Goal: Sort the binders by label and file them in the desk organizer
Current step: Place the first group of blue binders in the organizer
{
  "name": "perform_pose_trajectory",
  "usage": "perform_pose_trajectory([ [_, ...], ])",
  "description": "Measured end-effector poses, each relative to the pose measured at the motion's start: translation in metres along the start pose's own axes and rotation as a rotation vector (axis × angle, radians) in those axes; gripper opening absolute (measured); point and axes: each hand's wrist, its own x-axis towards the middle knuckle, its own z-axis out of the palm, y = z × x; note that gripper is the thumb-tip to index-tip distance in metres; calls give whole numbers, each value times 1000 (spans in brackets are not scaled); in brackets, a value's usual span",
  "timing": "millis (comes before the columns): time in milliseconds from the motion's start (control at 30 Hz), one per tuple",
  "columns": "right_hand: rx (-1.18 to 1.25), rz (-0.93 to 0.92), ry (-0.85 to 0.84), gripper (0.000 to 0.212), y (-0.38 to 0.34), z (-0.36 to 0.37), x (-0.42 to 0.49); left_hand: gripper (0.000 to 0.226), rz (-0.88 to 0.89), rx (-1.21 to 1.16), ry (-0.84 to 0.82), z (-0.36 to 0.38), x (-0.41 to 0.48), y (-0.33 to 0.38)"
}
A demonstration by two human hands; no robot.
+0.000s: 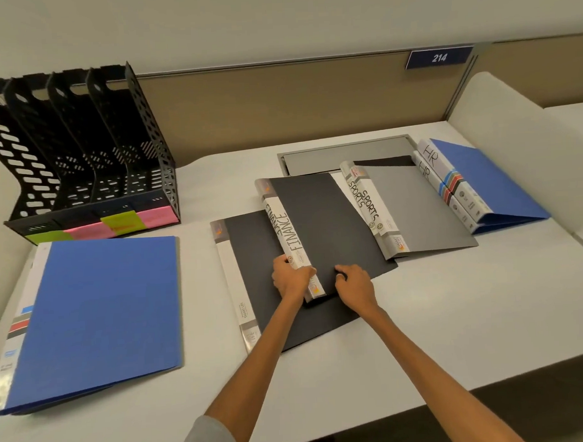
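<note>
A black FINANCE binder (320,219) lies mid-desk on top of another black binder (252,272). My left hand (290,277) grips the near end of its white spine. My right hand (354,283) rests with curled fingers on its black cover beside the spine. Grey SPORTS binders (416,208) lie to the right, partly overlapped. Two blue HR binders (482,185) stand tilted at far right. A blue binder (97,316) lies flat at left. The black desk organizer (80,156), its slots empty, stands at back left with green and pink sticky labels on its front lip.
The white desk (454,314) has a grey cable hatch (347,151) behind the binders. A tan partition (278,101) with a blue 214 sign (439,58) runs along the back. The desk's front edge drops away at lower right.
</note>
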Motion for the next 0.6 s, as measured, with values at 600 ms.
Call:
perform_pose_trajectory([
  [600,1076,399,-139,55,-10,-31,23,46,59,-621,72,-87,2,29],
])
